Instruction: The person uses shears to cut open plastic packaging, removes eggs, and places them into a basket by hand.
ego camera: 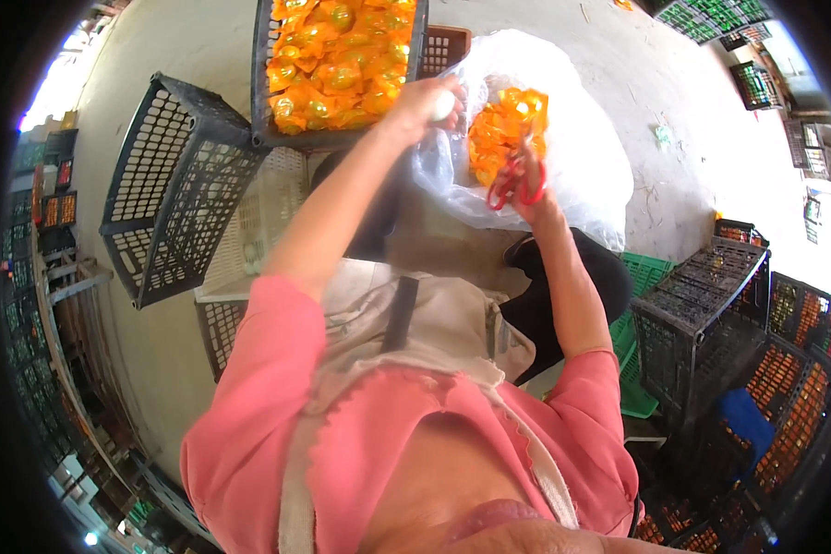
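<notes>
My right hand (530, 201) holds red-handled scissors (498, 188), the blades blurred. It is inside the mouth of a large clear plastic bag (582, 166), over bright orange plastic wrappers (488, 142) in the bag. My left hand (422, 104) is at the bag's left edge, beside the crate corner; blur hides whether its fingers grip the film. A bright whitish round patch shows on that hand, too blurred to name. Ahead and to the left, a dark plastic crate (262, 83) is filled with round greenish-yellow fruit (343, 76) in orange wrappers.
A tilted black crate (180, 187) stands at left by a white crate (277, 187). Behind the bag shows a brown crate (450, 43). On the right are a green crate (623, 360) and a black crate (699, 298), with stacked crates beyond. Litter dots the concrete floor (654, 187).
</notes>
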`<state>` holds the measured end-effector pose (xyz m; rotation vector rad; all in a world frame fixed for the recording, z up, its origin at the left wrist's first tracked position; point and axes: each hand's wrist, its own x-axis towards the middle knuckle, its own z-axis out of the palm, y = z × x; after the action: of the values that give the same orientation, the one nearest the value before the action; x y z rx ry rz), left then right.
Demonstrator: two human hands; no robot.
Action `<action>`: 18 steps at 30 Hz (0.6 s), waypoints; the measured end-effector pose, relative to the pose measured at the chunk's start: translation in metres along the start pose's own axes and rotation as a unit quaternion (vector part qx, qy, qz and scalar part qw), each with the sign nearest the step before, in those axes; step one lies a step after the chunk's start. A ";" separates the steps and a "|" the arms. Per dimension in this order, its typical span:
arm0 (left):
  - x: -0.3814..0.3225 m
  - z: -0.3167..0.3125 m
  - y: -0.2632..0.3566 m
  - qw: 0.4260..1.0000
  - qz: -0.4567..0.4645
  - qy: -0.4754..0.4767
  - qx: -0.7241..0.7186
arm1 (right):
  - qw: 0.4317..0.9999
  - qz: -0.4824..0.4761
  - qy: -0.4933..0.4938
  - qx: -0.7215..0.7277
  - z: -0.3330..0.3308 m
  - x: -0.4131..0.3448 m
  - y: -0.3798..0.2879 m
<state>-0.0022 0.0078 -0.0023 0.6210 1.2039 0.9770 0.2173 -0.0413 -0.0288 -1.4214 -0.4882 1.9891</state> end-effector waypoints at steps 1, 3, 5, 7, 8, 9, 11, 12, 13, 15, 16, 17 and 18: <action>0.003 -0.013 0.005 0.996 0.007 -0.017 -0.091 | 0.993 0.100 -0.005 0.067 0.004 0.002 0.001; 0.016 -0.057 0.024 0.986 0.046 -0.040 -0.157 | 0.975 0.150 -0.091 0.136 -0.003 0.008 0.003; 0.004 -0.072 0.052 0.980 0.148 0.129 -0.015 | 0.968 -0.015 -0.098 0.231 -0.007 0.005 -0.005; 0.015 -0.132 0.052 0.900 0.213 0.265 0.272 | 0.969 -0.003 -0.087 0.231 0.000 0.008 0.002; 0.016 -0.142 0.050 0.834 0.195 0.276 0.436 | 0.973 0.017 -0.084 0.213 -0.003 0.012 0.007; 0.017 -0.149 0.049 0.741 0.172 0.280 0.586 | 0.977 0.038 -0.083 0.192 -0.003 0.015 0.011; 0.024 -0.158 0.029 0.621 0.144 0.289 0.715 | 0.981 0.047 -0.089 0.168 0.006 0.015 0.017; 0.027 -0.162 0.020 0.611 0.142 0.263 0.733 | 0.989 0.036 -0.094 0.106 0.012 0.010 0.015; 0.027 -0.149 0.020 0.603 0.144 0.233 0.749 | 0.994 0.021 -0.095 0.044 0.012 0.007 0.012; 0.032 -0.134 0.021 0.638 0.057 0.219 0.736 | 0.995 0.008 -0.104 0.004 0.011 0.011 0.011; 0.029 -0.134 0.017 0.658 0.052 0.201 0.724 | 0.995 -0.005 -0.097 -0.020 0.014 0.011 0.010; 0.026 -0.136 0.015 0.677 0.047 0.183 0.712 | 0.995 -0.019 -0.091 -0.044 0.016 0.009 0.010; 0.025 -0.134 0.019 0.719 -0.003 0.156 0.678 | 0.995 -0.023 -0.092 -0.043 0.017 0.008 0.010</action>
<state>-0.1347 0.0256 -0.0356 1.6198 2.1743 -0.0259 0.1966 -0.0416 -0.0347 -1.2715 -0.6887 2.0932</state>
